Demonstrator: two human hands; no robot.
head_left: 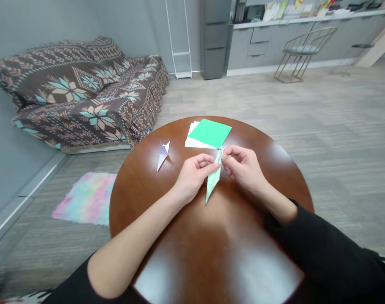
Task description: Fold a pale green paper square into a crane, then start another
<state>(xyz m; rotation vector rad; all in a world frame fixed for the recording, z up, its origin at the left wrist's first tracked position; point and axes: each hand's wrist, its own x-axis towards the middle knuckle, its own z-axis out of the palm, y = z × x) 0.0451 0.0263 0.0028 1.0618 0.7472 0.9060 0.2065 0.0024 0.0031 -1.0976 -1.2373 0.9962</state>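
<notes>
Both of my hands meet over the middle of a round brown wooden table (pixel 167 236). Between them is a long, narrow folded piece of pale green paper (pixel 212 182), its point aimed toward me. My left hand (pixel 195 174) pinches its upper part from the left side. My right hand (pixel 243 166) pinches the top end with thumb and fingertips. Just beyond the hands lies a small stack of square paper sheets (pixel 208 133), bright green on top and white beneath. A folded pale purple paper figure (pixel 163 154) rests to the left of the stack.
A sofa under a brown patterned blanket (pixel 85 97) stands at the far left. A pastel rug (pixel 86 198) lies on the floor left of the table. A gold wire chair (pixel 303 50) and grey cabinets (pixel 218 38) line the far wall.
</notes>
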